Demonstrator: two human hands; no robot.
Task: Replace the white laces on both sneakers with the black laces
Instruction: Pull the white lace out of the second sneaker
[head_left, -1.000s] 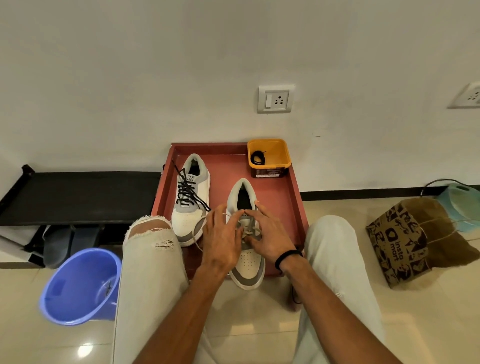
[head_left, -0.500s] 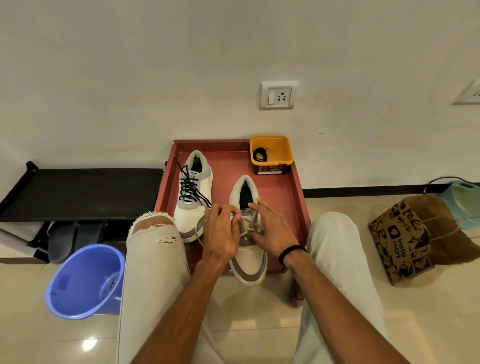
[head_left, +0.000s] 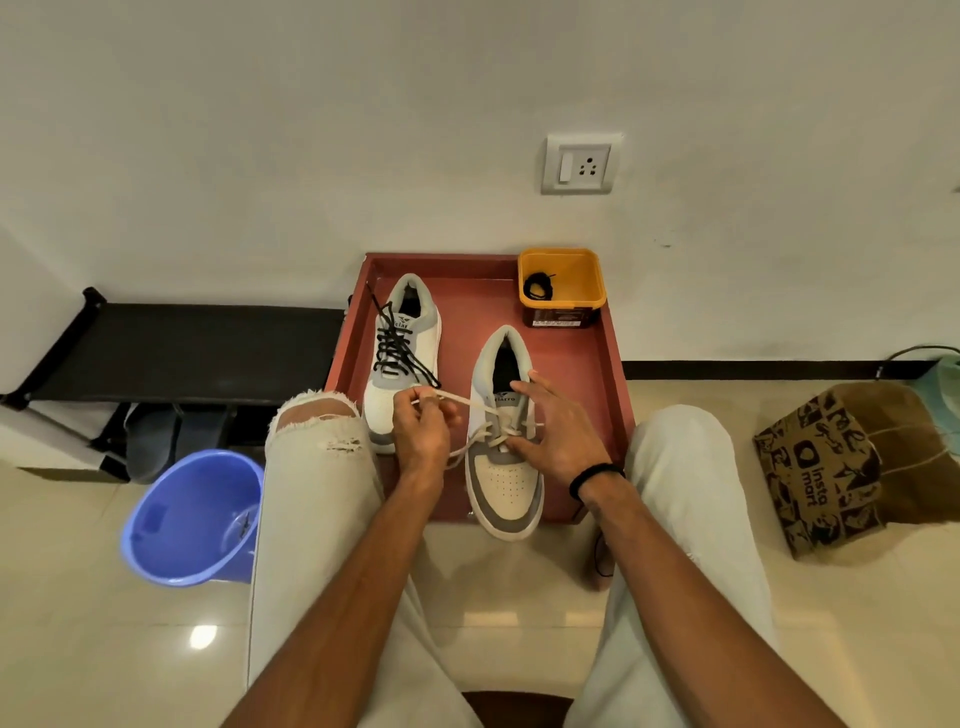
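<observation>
Right sneaker (head_left: 506, 467) lies on red tray (head_left: 605, 395), long axis near-far, toe near, over tray edge. White lace (head_left: 470, 402) stretched left from eyelets, pinched by left hand (head_left: 422, 431), fingers curled. Right hand (head_left: 558, 431) resting on sneaker, fingers spread, straight. Left sneaker (head_left: 400, 364), black-laced, toe near. Black lace (head_left: 537, 287) coiled in yellow tub (head_left: 563, 280), far right.

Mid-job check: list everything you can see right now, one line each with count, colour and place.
red tray: one, on the floor by the wall
left sneaker: one, white-grey, black-laced, in tray
right sneaker: one, white-grey, toe over tray's near rim
white lace: one, partly pulled from right sneaker
yellow tub: one, tray's far right corner
black lace: one, coiled in tub
blue bucket: one, floor, left
paper bag: one, brown, floor, right
black rack: one, left
wall socket: one, white
left hand: pinches white lace
right hand: rests on right sneaker
</observation>
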